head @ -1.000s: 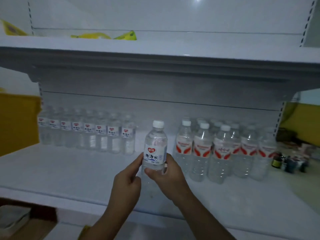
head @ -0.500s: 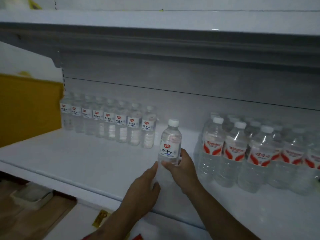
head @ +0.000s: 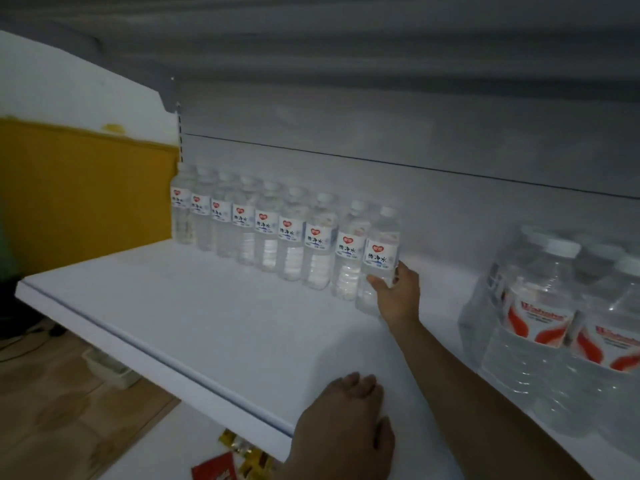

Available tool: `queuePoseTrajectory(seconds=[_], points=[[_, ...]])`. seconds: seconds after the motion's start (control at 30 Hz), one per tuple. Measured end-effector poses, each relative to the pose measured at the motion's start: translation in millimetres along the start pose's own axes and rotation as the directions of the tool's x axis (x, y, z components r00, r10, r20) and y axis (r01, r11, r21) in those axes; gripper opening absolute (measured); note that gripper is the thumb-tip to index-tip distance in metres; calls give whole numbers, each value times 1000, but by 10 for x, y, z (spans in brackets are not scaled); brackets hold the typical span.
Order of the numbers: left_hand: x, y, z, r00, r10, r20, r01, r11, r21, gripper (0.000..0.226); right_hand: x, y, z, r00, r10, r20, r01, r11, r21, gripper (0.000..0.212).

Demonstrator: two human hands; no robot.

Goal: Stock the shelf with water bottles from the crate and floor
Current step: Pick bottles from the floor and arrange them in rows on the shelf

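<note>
Right hand (head: 398,292) is wrapped round the lower body of the bottle (head: 379,261), thumb across the front under the label, fingers behind it and out of sight. The bottle stands upright at the right end of the row (head: 263,230) along the back of the shelf (head: 214,327), just beside its neighbour, maybe touching; whether its base is down on the shelf yet I can't tell, the hand covers it. Left hand (head: 343,420) lies flat near the front edge, fingers relaxed, holding nothing; looks like a brace. Step in hand, as I read it: seat this one in line. To do it well: set the base fully down first, nudge it left till it meets the neighbour, label facing front like the others, then open the fingers straight back so the thumb doesn't drag it out of line. Thin clear plastic, so a light grip low on the body should do; squeezing would likely flex it. Main risk is knocking the neighbour and tipping the row. Shelf is white and smooth, with bare run between row and the larger red-labelled bottles (head: 554,323) at right. Grey back panel, underside of another shelf above. Yellow wall (head: 76,192) left, wood-look floor (head: 69,420) below, red and gold packets (head: 232,462) under the front edge. Light is dim.
</note>
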State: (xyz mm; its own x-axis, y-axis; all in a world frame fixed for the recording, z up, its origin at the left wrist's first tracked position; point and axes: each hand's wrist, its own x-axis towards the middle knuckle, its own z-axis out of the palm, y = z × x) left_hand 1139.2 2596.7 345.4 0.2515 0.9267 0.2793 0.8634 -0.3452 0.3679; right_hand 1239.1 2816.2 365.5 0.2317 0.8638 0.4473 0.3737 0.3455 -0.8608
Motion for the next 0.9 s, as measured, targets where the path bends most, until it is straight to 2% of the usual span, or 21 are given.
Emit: queuePoseTrajectory(seconds=[0.17,0.27,0.37,0.47,0.53,0.6,0.67,0.73,0.8,0.9], points=[[-21,-14,40,1000,2,19,-3,996,85,48,77,70,110,997,-22,-69,16,996,-87,49],[-15,-22,51,999,15,-41,-11,996,83,47,2,68,89,996,18,-82,-25,996,-87,54],[-84,-49,-19,992,17,-127,-23,999,-46,56,-99,-3,-20,995,73,-66,-79,992,-96,72],[-357,-124,-205,958,-113,-262,29,952,-303,55,-301,-332,-94,970,211,-124,-200,975,98,77],[-634,-232,-406,897,-209,-390,41,917,-396,51,-496,-682,-114,960,252,-120,-201,923,328,62],[-941,-407,-618,840,-295,-455,75,894,-442,51,-812,-1110,-61,976,215,-11,-186,867,461,47],[-1275,-624,-798,801,-395,-450,161,866,-473,51,-1226,-1495,85,989,101,112,-143,865,482,45],[-1656,-834,-936,747,-501,-436,274,830,-485,52,-1721,-1748,359,966,-41,253,-91,868,488,41],[-2070,-1056,-996,679,-586,-443,363,792,-490,56,-2290,-1896,702,902,-148,407,-79,868,490,34],[-2740,-1372,-1008,541,-719,-435,513,693,-507,61,-3188,-1937,1232,759,-219,613,-123,876,466,33]])
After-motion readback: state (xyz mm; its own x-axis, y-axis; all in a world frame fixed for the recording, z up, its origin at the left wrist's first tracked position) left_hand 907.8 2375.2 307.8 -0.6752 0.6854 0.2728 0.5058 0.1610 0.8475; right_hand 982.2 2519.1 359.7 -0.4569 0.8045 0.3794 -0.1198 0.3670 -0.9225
